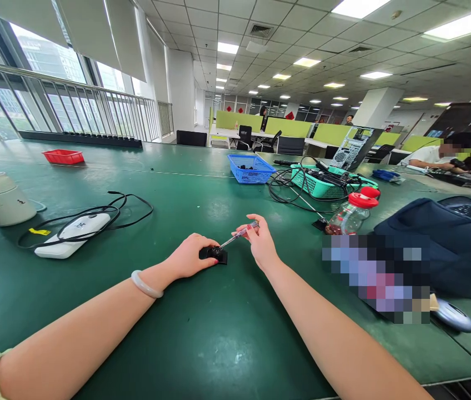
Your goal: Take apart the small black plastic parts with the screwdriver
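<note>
On the green tabletop (pixel 219 311), my left hand (pixel 191 256) is closed around a small black part (pixel 218 255), its thumb and fingers on either side. The part's exact kind is too small to make out. My right hand (pixel 262 244) grips a screwdriver (pixel 239 233) by its clear handle, which slants down to the left. The screwdriver's metal tip meets the top of the black part, close to my left thumb. A pale bangle circles my left wrist.
Left stand a white power bank-like device (pixel 75 234) with a black cable, a cream jug (pixel 2 197) and a red tray (pixel 63 156). Beyond my hands are a blue basket (pixel 251 169) and a green basket (pixel 319 186) with cables. Right are a red-lidded jar (pixel 352 214), a dark bag (pixel 439 239) and a seated person.
</note>
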The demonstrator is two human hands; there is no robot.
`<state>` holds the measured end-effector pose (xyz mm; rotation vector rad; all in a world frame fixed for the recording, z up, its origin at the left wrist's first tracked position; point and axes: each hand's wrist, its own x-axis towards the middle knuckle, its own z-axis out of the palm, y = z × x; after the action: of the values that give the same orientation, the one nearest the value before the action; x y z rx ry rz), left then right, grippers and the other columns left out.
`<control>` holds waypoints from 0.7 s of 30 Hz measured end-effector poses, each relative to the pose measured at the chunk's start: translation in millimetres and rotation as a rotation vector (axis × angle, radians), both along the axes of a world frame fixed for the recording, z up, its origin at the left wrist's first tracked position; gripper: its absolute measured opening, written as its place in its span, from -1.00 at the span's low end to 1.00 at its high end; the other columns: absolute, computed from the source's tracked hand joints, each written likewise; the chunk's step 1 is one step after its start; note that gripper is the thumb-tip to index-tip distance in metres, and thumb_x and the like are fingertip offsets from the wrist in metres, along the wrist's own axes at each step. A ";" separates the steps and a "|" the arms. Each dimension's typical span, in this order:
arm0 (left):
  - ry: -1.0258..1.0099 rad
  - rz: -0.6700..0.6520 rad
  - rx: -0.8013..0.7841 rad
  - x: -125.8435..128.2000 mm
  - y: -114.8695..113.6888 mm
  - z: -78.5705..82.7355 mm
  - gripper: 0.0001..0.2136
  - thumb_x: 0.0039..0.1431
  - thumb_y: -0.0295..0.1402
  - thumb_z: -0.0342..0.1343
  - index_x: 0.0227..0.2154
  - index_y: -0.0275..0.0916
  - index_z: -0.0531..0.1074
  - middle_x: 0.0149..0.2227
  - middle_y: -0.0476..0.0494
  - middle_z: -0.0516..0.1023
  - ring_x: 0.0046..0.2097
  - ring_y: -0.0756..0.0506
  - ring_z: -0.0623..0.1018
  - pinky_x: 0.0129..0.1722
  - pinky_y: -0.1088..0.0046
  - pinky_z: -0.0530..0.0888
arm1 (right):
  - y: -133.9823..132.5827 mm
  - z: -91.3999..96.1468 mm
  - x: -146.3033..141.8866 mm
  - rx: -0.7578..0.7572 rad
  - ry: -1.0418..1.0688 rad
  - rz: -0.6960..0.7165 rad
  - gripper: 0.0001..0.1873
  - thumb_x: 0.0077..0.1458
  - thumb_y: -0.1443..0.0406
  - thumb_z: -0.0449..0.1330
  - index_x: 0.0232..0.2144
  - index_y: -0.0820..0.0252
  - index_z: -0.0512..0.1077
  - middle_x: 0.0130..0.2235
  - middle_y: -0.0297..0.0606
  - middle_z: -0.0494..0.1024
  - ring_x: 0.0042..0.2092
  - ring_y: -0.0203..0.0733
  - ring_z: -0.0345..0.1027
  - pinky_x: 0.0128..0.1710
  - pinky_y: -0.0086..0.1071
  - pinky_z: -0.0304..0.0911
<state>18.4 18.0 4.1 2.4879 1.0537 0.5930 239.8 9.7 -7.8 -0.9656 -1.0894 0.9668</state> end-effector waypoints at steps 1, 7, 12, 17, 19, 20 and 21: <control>-0.001 0.000 0.001 0.1 0.0 0.1 -0.73 0.10 -0.21 0.20 -0.13 -0.09 0.60 -0.16 -0.11 0.67 -0.07 -0.23 0.55 0.02 0.21 0.43 | -1.1 0.3 -0.8 -0.008 0.001 0.002 -0.64 0.14 0.07 0.22 -0.10 0.05 0.26 -0.38 -0.44 0.60 -0.30 -0.14 0.61 0.08 -0.02 0.37; -0.012 -0.025 0.016 0.3 0.0 1.0 -0.74 0.11 -0.21 0.20 -0.16 -0.10 0.61 -0.20 -0.11 0.67 -0.14 -0.19 0.56 0.02 0.23 0.44 | -3.3 0.7 -1.4 -0.037 0.040 -0.001 -0.57 0.10 0.03 0.26 -0.08 0.05 0.25 -0.40 -0.44 0.60 -0.29 -0.11 0.62 0.05 -0.03 0.39; -0.015 -0.003 0.015 -0.4 -0.6 -0.5 -0.71 0.10 -0.19 0.20 -0.12 -0.08 0.60 -0.17 -0.12 0.66 -0.07 -0.22 0.55 0.01 0.22 0.45 | -2.7 -2.5 -0.3 -0.070 0.107 -0.007 -0.51 0.04 0.00 0.30 -0.09 0.05 0.25 -0.38 -0.42 0.61 -0.28 -0.11 0.63 -0.01 -0.05 0.43; 0.001 0.015 -0.004 0.6 -2.3 0.0 -0.69 0.11 -0.19 0.19 -0.09 -0.08 0.59 -0.15 -0.13 0.65 -0.06 -0.24 0.53 0.02 0.18 0.44 | -4.3 0.2 -0.5 -0.051 0.117 -0.013 -0.46 -0.02 -0.04 0.34 -0.11 0.05 0.26 -0.39 -0.42 0.61 -0.31 -0.11 0.62 -0.03 -0.05 0.46; 0.009 0.016 -0.002 0.7 -3.1 0.9 -0.68 0.11 -0.19 0.19 -0.07 -0.08 0.58 -0.14 -0.14 0.65 -0.06 -0.25 0.53 0.03 0.16 0.43 | -4.9 2.4 -0.6 -0.030 0.103 -0.020 -0.43 -0.06 -0.07 0.37 -0.14 0.05 0.28 -0.40 -0.42 0.60 -0.32 -0.10 0.62 -0.04 -0.05 0.46; 0.010 0.016 -0.002 0.7 -3.3 1.2 -0.68 0.12 -0.19 0.19 -0.06 -0.08 0.57 -0.14 -0.14 0.65 -0.05 -0.25 0.52 0.04 0.15 0.43 | -5.1 3.4 -0.5 -0.023 0.097 -0.025 -0.42 -0.09 -0.08 0.38 -0.16 0.05 0.28 -0.41 -0.42 0.60 -0.32 -0.09 0.62 -0.05 -0.05 0.47; 0.011 0.017 -0.003 0.7 -3.4 1.5 -0.68 0.12 -0.19 0.19 -0.06 -0.09 0.57 -0.13 -0.15 0.64 -0.05 -0.25 0.52 0.04 0.15 0.43 | -5.1 4.0 -0.3 -0.019 0.092 -0.030 -0.41 -0.11 -0.09 0.39 -0.17 0.05 0.29 -0.42 -0.42 0.59 -0.32 -0.08 0.61 -0.06 -0.05 0.48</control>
<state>19.1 14.6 5.7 2.4847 1.0800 0.5835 239.5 4.6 -3.8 -0.9413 -0.9875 0.9890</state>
